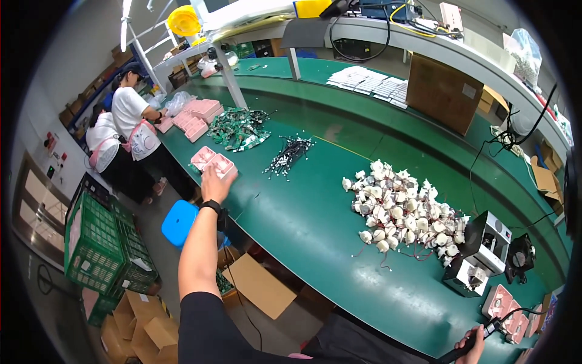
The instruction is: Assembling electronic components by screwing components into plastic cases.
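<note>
head view: left hand (pixel 216 185) at the near edge of a pink case (pixel 223 162), two open halves, on the green tabletop (pixel 285 218); its fingers lie over the near half, cannot tell if they grip. small contents of the case too blurred to name.

right hand (pixel 473 347), lower right: fingers closed round a black corded tool (pixel 492 327), beside open pink shells (pixel 506 312) with small parts inside, hard to make out.

more pink trays (pixel 195 126) stacked far left, by the circuit boards (pixel 239 128). clear bag (pixel 523 57) on the upper shelf, filled with small pieces. green crates (pixel 97 242) on the floor; cardboard boxes (pixel 142 324) open beside them.
</note>
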Action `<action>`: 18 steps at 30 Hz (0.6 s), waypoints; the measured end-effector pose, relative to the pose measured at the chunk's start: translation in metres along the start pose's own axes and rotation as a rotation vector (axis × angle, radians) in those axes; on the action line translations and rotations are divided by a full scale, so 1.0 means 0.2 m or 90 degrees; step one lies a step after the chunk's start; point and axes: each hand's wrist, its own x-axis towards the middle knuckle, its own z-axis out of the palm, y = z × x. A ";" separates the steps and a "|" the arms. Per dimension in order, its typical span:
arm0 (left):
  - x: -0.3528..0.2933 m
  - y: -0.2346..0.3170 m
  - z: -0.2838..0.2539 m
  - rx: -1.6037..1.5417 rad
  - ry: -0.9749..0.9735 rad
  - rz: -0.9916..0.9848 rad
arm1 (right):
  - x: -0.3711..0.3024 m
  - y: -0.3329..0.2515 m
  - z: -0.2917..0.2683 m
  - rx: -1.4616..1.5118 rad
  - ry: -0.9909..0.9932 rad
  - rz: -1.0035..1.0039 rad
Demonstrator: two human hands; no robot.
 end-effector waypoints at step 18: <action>0.46 -0.59 0.45 0.103 -0.208 0.025 | -0.01 0.14 -0.25 -0.135 0.109 -0.145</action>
